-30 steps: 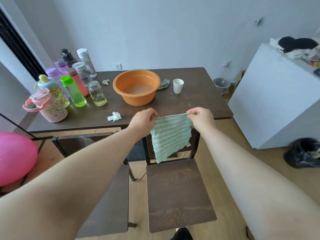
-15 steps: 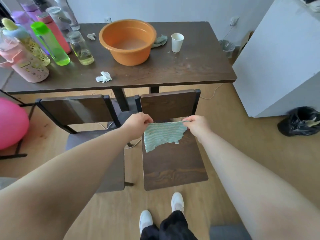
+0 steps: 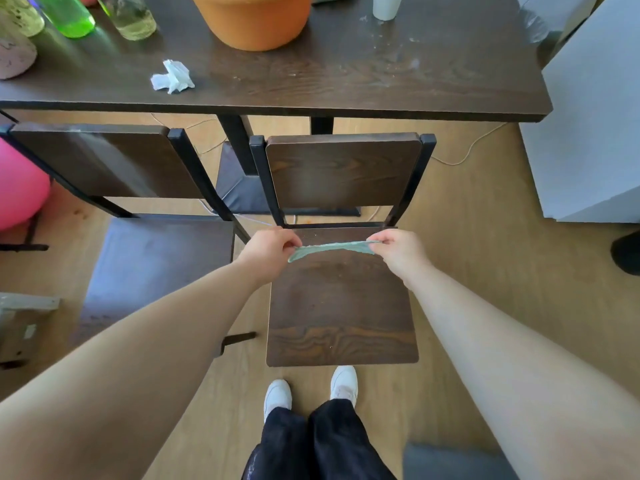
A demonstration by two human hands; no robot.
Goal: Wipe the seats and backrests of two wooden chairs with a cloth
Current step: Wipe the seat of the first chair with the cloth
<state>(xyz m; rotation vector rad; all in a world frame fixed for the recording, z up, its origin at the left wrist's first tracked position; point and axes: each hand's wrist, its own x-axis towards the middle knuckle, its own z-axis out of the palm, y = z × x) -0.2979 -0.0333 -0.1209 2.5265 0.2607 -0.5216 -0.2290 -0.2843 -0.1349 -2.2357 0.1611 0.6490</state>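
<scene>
Change: within the last second the cloth (image 3: 330, 249) has come down from counter height, where it hung open in front of the person, to the rear part of the right chair's seat (image 3: 341, 306). It now shows almost edge-on, as a thin green strip.
Left hand (image 3: 268, 252): fingers curled, pinching the left end of the cloth.
Right hand (image 3: 398, 252): pinching the right end, so the cloth is stretched between the two hands.
Cloth position: low over the seat, just in front of the right chair's backrest (image 3: 343, 171); whether it already touches the wood cannot be told.
Meaning for the task: the wiping seems about to start on this seat. Pale specks are scattered over the wood, and no surface looks wiped yet.
Left chair (image 3: 156, 268): stands just beside the right one, untouched by either hand.
Counter (image 3: 346, 81): dark wood, behind both chairs; it carries an orange basin (image 3: 252, 19), a crumpled tissue (image 3: 172, 77) and bottles at the far left.
Room: light wooden floor (image 3: 485, 237), a pink balloon (image 3: 17, 192) at the left edge, a white cabinet (image 3: 595, 116) on the right.
</scene>
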